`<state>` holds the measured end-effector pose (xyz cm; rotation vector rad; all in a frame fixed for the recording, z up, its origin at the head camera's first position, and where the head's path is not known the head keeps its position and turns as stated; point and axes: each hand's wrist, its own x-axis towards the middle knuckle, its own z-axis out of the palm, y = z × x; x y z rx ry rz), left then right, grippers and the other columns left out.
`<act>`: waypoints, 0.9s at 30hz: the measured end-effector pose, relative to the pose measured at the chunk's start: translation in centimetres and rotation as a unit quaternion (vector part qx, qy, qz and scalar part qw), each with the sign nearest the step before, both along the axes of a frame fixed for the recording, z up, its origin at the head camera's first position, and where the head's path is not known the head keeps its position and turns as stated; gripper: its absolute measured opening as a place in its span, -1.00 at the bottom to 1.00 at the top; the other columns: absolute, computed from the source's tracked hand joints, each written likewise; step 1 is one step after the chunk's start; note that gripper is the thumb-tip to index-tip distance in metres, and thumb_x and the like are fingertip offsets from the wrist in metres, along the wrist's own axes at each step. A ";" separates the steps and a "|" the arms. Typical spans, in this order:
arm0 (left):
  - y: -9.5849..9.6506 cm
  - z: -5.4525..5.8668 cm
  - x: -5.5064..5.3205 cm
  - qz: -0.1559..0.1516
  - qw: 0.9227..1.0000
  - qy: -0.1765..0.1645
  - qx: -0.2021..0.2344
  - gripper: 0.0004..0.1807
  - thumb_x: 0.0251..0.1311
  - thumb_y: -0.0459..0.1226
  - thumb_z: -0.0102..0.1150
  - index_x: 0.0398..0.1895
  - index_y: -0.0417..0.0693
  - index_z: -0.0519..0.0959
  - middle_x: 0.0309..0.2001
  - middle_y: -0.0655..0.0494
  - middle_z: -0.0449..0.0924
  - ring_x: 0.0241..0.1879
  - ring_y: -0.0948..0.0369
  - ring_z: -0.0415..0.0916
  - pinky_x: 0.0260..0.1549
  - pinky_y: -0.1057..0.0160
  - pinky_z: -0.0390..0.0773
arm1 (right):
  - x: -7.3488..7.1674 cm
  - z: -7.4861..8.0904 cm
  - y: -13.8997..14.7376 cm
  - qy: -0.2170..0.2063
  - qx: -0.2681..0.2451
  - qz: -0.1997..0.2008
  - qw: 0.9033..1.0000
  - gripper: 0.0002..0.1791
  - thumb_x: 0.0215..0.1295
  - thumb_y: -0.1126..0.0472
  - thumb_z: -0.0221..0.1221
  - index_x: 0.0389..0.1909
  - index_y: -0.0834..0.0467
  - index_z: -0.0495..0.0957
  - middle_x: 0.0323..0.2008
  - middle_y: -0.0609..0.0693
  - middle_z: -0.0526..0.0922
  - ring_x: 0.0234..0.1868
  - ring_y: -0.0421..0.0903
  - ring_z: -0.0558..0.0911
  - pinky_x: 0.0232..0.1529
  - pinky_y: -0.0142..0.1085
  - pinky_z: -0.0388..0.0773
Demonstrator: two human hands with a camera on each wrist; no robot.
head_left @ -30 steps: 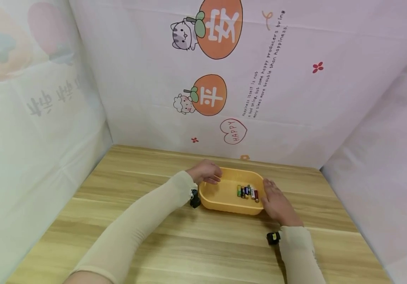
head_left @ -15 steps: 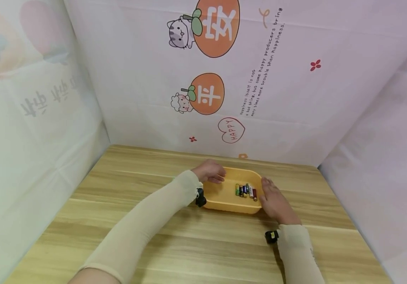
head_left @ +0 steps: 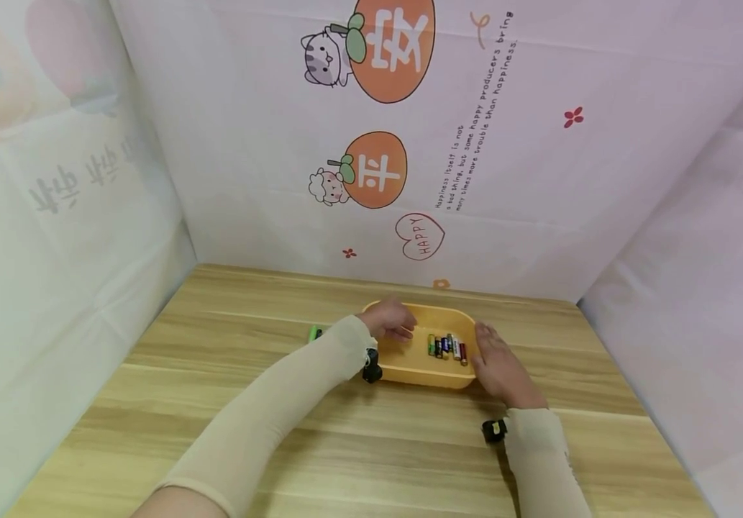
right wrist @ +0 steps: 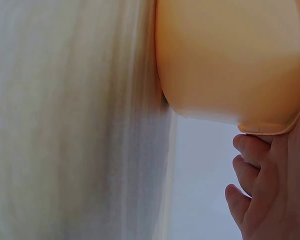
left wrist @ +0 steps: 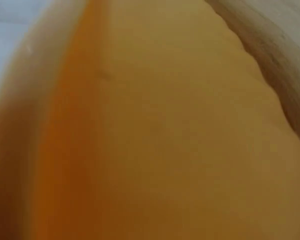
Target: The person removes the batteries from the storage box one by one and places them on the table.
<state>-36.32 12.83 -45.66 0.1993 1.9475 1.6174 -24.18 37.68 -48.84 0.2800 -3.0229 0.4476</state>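
Note:
A yellow plastic basin [head_left: 423,375] stands on the wooden table. Several small batteries [head_left: 446,347] lie side by side on its floor, towards the right end. My left hand [head_left: 392,319] reaches over the basin's left end with its fingers bent loosely downward, and I see nothing held in it. The left wrist view is filled by the basin's wall [left wrist: 190,130], very close and blurred. At the right end, my right hand [head_left: 506,370] rests against the rim with its fingers fairly straight. In the right wrist view, fingers [right wrist: 247,172] show beside the basin's rim.
A bright green item [head_left: 314,333] with something dark beside it peeks out behind the left sleeve [head_left: 293,381], mostly hidden. Printed cloth walls [head_left: 267,180] enclose the table [head_left: 377,446] at the back and both sides.
My left hand has moved right, further over the basin's inside. The green item has come into sight behind the left sleeve. My right hand stays at the rim, and the batteries lie as before.

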 end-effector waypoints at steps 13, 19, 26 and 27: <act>1.0 -0.5 0.6 0.019 1.000 0.002 -0.006 -0.75 0.20 -0.49 0.17 -0.05 -0.40 0.58 -0.08 -0.31 0.60 -0.27 -0.06 0.66 -0.29 0.12 0.70 | 0.0 0.3 -0.1 0.004 0.013 0.008 1.000 -0.32 0.52 0.18 -0.17 0.48 0.40 -0.18 0.47 0.34 -0.07 0.47 0.28 -0.08 0.43 0.11 -0.09; 1.8 -0.3 1.2 0.006 1.000 -0.003 0.012 -0.74 0.21 -0.49 0.16 -0.04 -0.43 0.57 -0.08 -0.31 0.60 -0.20 -0.10 0.64 -0.26 0.10 0.69 | -0.1 0.5 0.0 0.003 0.015 0.005 1.000 -0.32 0.52 0.19 -0.16 0.48 0.41 -0.17 0.47 0.34 -0.08 0.47 0.28 -0.08 0.43 0.10 -0.09; 3.5 -1.0 2.0 0.038 0.999 0.009 -0.004 -0.91 0.13 -0.52 0.22 -0.28 -0.35 0.63 -0.28 -0.22 0.64 -0.42 0.00 0.61 -0.32 0.09 0.70 | 0.0 0.3 -0.1 -0.001 0.010 0.004 1.000 -0.32 0.52 0.17 -0.18 0.49 0.39 -0.20 0.48 0.33 -0.10 0.47 0.27 -0.10 0.43 0.11 -0.12; 3.7 -1.2 2.0 0.045 0.999 0.015 -0.012 -0.95 0.13 -0.52 0.22 -0.34 -0.34 0.63 -0.35 -0.19 0.63 -0.48 0.06 0.58 -0.36 0.11 0.70 | 0.0 0.3 -0.2 -0.003 0.009 0.003 1.000 -0.32 0.52 0.17 -0.18 0.49 0.38 -0.20 0.48 0.32 -0.10 0.47 0.26 -0.10 0.43 0.10 -0.12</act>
